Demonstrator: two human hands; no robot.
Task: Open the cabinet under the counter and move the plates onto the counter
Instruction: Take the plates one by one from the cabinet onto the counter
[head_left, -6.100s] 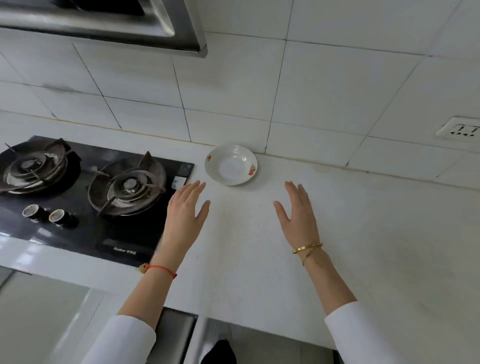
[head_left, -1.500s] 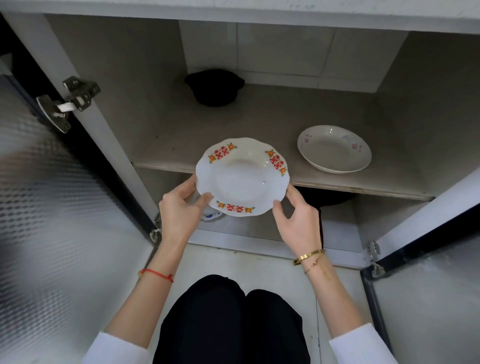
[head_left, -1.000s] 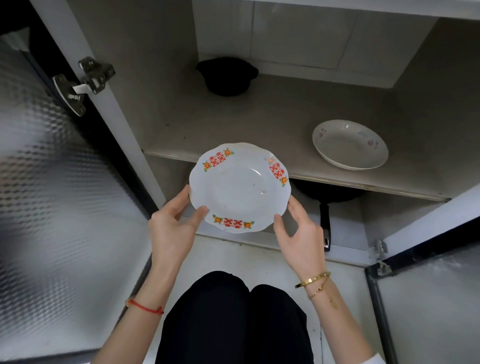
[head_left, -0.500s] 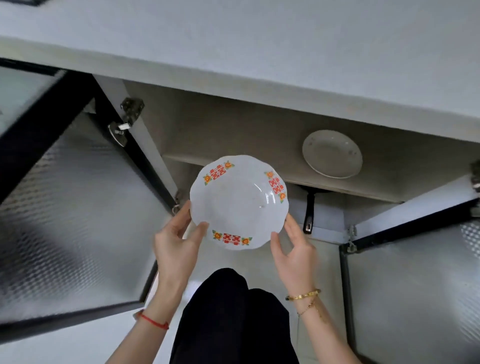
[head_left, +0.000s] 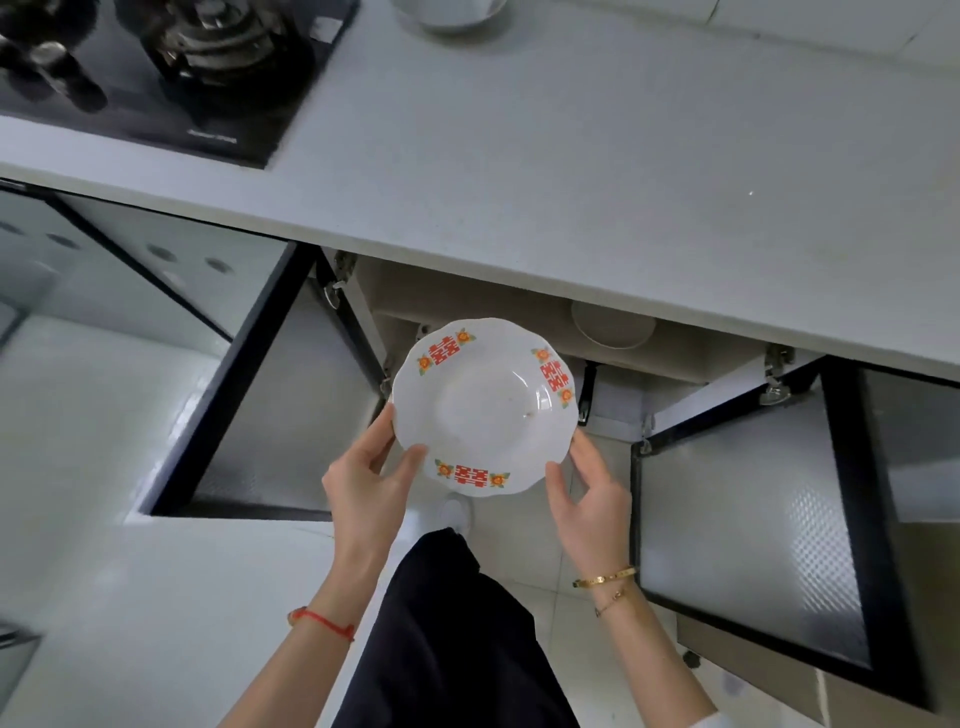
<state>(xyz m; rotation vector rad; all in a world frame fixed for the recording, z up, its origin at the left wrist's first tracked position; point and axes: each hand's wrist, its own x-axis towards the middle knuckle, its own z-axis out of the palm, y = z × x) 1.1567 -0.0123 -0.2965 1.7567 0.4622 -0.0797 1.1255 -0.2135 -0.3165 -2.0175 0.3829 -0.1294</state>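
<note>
Head view: the plate (head_left: 485, 405) is held out in front of the open cabinet (head_left: 467, 296), below the desk (head_left: 571, 171) edge. Left hand (head_left: 366, 483) and right hand (head_left: 589, 499) pinch its near rim from opposite sides. Step: carrying it up. Next, I judge: lift over the edge and set it down. Plate round, no long axis; face up, slightly tilted toward the viewer. A second plate (head_left: 613, 327) waits on the shelf.

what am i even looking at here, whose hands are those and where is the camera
There is no machine here. The camera sits on a person's head and looks down, so you see their own arms. The left hand and right hand hold a white scalloped plate with red and orange motifs by its edges, below the pale counter. Both cabinet doors stand open. Another plate remains on the shelf inside. On the counter sit a black gas hob and, at the top edge, a white dish.
</note>
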